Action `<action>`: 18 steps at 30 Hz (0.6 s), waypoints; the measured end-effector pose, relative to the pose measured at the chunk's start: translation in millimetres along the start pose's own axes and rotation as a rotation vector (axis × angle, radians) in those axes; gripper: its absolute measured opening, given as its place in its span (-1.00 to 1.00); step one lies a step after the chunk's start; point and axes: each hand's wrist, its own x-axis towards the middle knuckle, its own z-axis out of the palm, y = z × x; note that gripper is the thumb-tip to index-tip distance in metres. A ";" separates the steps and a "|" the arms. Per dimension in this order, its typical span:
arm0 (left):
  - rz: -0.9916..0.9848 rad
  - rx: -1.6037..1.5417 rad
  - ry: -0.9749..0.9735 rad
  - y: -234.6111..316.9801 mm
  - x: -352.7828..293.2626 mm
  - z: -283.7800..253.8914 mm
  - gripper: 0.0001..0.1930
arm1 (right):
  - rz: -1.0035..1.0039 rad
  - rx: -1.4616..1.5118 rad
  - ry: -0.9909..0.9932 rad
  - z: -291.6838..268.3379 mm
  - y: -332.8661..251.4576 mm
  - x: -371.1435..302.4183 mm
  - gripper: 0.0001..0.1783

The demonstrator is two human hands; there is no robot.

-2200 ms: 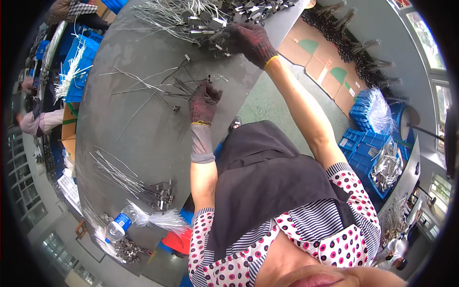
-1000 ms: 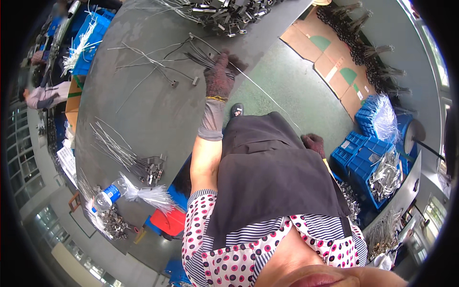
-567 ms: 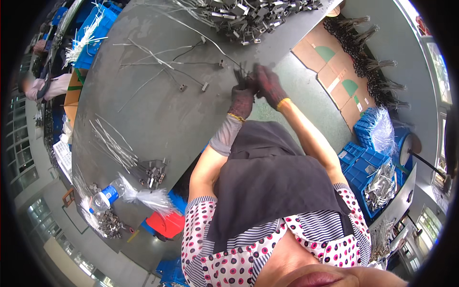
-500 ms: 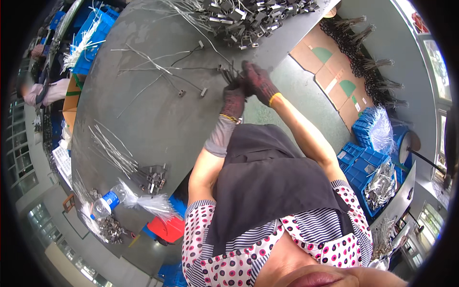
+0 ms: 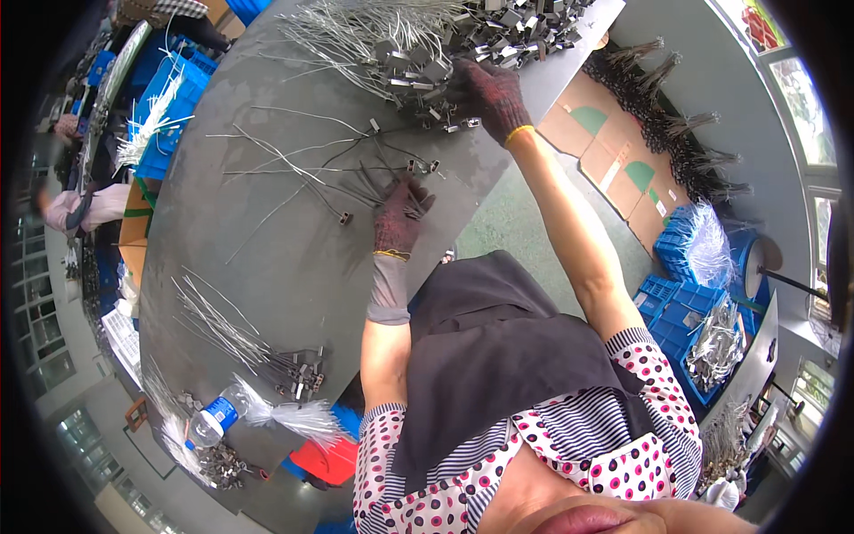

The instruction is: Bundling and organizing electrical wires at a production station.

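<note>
In a dark red and black glove, my left hand [image 5: 400,218] is low over the grey table, its fingers curled round a few dark cables [image 5: 363,185]. Small metal-ended connectors [image 5: 433,166] lie just beyond its fingertips. Farther off and to the right, my right hand [image 5: 498,96], gloved alike, reaches to the near edge of a big heap of cables with black and silver connectors [image 5: 418,67]. Its fingertips are lost among the dark parts, so their grip is hidden. Several loose cables [image 5: 285,160] are spread left of my left hand.
The grey table [image 5: 294,240] carries a smaller cable bundle [image 5: 236,329] at near left, beside a plastic bottle [image 5: 213,418] with a blue label. Cardboard [image 5: 605,133] with hanging cable bunches [image 5: 694,120] and blue crates [image 5: 672,311] stand to the right. Another person [image 5: 84,209] is at far left.
My hands were together at the table's edge and have parted. The right moved away to the heap; the left shifted left and down with cables. More of the heap has come into view.
</note>
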 end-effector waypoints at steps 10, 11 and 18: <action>-0.336 0.248 -0.138 -17.1 -4.8 96.4 -0.70 | -0.148 -0.446 0.063 -123.3 39.3 -119.7 -0.57; -0.323 0.091 -0.213 -26.8 -0.9 101.3 -0.74 | -0.085 -0.454 0.007 -139.7 49.7 -139.1 -0.58; -0.407 -0.372 -0.474 -78.7 15.6 108.4 -0.70 | 0.346 -0.436 0.127 -236.2 112.2 -275.3 -0.74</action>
